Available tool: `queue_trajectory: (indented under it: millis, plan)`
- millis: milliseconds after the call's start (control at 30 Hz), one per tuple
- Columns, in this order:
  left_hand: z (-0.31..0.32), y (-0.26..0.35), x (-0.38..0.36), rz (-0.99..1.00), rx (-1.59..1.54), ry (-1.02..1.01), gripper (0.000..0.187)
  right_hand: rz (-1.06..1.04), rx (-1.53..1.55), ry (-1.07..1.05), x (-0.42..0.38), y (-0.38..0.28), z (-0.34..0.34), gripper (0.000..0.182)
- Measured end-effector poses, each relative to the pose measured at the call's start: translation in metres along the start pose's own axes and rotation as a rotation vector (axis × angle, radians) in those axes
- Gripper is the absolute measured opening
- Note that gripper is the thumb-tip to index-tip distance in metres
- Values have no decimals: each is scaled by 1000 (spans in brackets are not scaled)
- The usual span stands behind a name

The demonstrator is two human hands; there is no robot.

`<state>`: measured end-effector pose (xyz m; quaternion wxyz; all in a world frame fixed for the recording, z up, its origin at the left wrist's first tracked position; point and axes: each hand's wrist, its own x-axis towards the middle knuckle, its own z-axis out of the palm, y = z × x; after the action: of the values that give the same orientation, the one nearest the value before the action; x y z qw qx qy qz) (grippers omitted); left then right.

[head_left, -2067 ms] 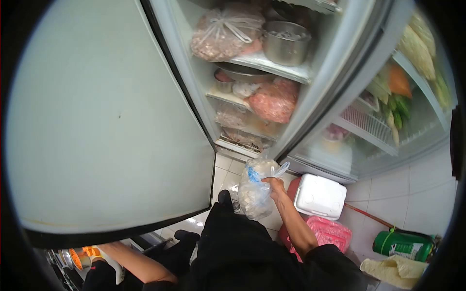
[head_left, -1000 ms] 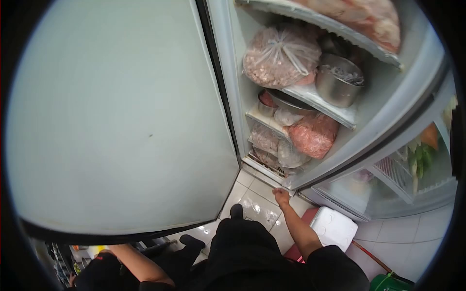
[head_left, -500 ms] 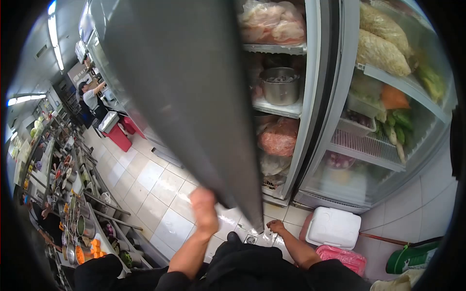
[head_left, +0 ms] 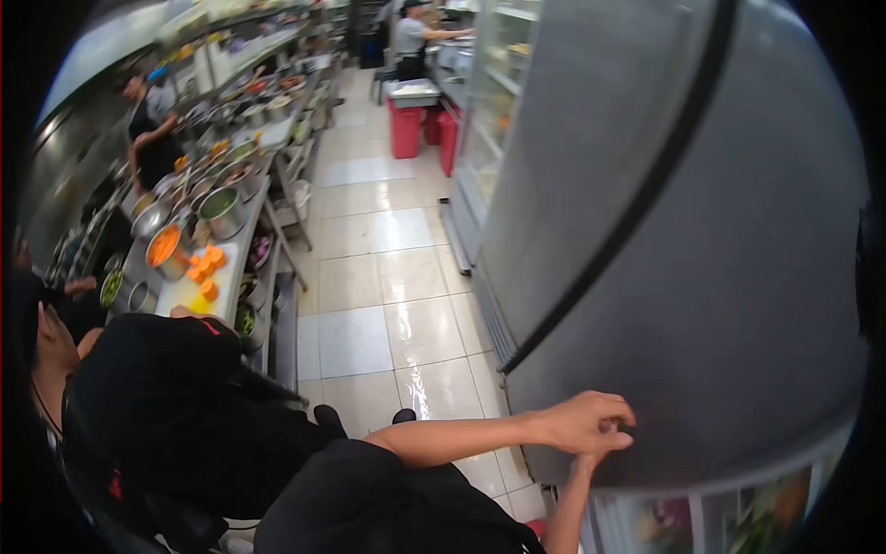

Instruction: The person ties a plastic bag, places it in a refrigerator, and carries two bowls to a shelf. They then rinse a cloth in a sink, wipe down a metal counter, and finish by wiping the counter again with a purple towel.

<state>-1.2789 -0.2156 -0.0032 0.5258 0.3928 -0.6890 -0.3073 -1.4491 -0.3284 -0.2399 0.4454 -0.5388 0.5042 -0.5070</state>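
My left hand [head_left: 586, 420] is stretched to the right across my body, in front of the grey refrigerator door [head_left: 720, 323]. Its fingers are curled in, and what lies inside them, if anything, I cannot tell. From below rises my right forearm, and my right hand [head_left: 604, 446] meets the left one, which mostly covers its fingers. A dark vertical seam [head_left: 628, 231] runs between this door and the grey panel beyond it. Beneath the door's lower edge in the view, a glass-fronted refrigerator [head_left: 683, 526] shows blurred vegetables.
A person in black [head_left: 175, 388] is close on my left, beside a counter with a white cutting board [head_left: 235, 268], orange chunks [head_left: 208, 266] and several metal pots [head_left: 223, 212]. Other people work farther off. A tiled aisle [head_left: 369, 277] leads to red bins [head_left: 403, 129].
My view has swung left toward the aisle. The grey door, which stood open beside stocked shelves, now covers them. My left hand has crossed over to my right hand.
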Motion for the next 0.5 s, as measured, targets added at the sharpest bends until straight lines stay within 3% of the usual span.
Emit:
queue_trajectory:
  millis: [33, 100, 167, 233, 267, 300, 333, 500]
  plan:
    - [-30, -13, -16, -74, -4, 55, 32, -67, 133, 85, 23, -7, 15, 33]
    - [-96, -36, -50, -226, 70, 283, 31, -49, -110, 245, 52, -2, 35, 33]
    - [-157, -63, -84, -448, -80, 521, 32, -87, -75, 321, 63, 17, 53, 28]
    - [-212, -78, -118, -643, 103, 708, 32, -66, -169, 474, 67, 25, 66, 35]
    - [-237, -82, -132, -650, 113, 749, 32, -88, -212, 570, 79, 44, 64, 32]
    - [-257, -86, -145, -717, 154, 795, 33, 137, -437, 604, 70, 7, 74, 27]
    - [-276, -89, -155, -790, 192, 833, 33, -26, -452, 611, 87, 55, 52, 20]
    - [-347, -107, -177, -824, 135, 924, 33, 201, -736, 747, 84, 49, 79, 18]
